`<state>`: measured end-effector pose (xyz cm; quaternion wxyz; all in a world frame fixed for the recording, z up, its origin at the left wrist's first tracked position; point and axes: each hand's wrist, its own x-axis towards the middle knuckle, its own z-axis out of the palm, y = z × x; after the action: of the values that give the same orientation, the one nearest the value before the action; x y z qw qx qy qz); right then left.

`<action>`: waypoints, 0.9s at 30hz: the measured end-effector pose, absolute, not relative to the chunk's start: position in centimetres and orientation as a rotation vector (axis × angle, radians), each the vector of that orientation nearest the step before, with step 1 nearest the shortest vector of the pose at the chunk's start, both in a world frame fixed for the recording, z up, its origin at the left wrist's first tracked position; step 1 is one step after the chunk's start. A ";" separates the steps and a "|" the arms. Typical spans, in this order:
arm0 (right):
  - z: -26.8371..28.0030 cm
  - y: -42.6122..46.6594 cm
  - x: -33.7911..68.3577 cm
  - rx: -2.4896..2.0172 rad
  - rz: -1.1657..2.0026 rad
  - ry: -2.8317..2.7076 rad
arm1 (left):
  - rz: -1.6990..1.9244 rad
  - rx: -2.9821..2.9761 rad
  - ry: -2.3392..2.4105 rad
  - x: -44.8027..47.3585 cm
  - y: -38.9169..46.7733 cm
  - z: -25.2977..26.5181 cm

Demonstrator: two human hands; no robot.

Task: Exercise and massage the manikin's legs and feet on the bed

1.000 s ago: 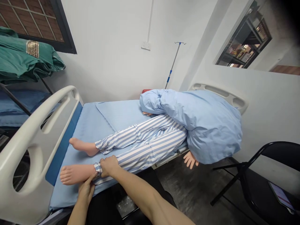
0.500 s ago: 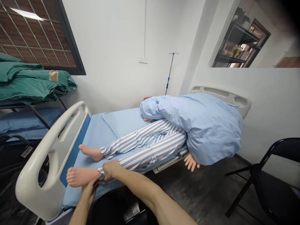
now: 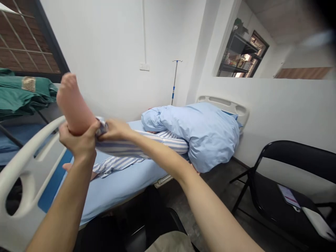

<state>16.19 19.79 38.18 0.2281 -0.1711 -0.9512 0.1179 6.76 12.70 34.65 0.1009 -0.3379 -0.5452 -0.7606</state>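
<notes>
Left hand: it (image 3: 80, 142) holds the foot (image 3: 75, 103) from below, cupped around the heel, with the thumb up by the ankle.
Left arm: it comes up from the bottom left corner.
Right hand: it (image 3: 112, 129) is a bit blurry and holds the striped pants (image 3: 123, 147) near the ankle, just beside the left hand.
Right arm: it comes from the bottom right and stretches long across to the left, in front of part of the raised leg.
Foot: it is up in the air above the bed, toes pointing up.
Other foot: it (image 3: 67, 167) lies low on the bed, partly behind the left arm.
Bed: it has a blue sheet (image 3: 119, 185), a pale footboard (image 3: 27, 154) on the left and a headboard (image 3: 223, 102) at the far end.
Blanket: it (image 3: 194, 129) is blue and puffy, over the far part of the bed.
Wall: it (image 3: 105, 52) is white, with a thin pole (image 3: 175, 77) in front.
Left side: green cloth (image 3: 23, 92) lies below a barred window (image 3: 23, 45).
Right side: a phone (image 3: 288, 195) lies on a black chair (image 3: 273, 213).
</notes>
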 end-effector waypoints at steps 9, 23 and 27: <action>48.9 26.5 27.8 -0.719 0.312 -2.196 | -1.938 -1.509 -1.189 17.7 19.5 49.4; 46.6 25.4 21.6 -0.684 0.373 -2.352 | -1.970 -1.280 -1.439 10.4 20.3 45.4; 41.9 25.4 15.1 -0.650 0.364 -2.559 | -2.047 -1.044 -1.674 5.7 18.0 40.4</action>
<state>15.13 25.43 41.87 0.2361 -0.2370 -0.9330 0.1326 5.67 18.04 40.42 0.1486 -0.3630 -0.5823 -0.7120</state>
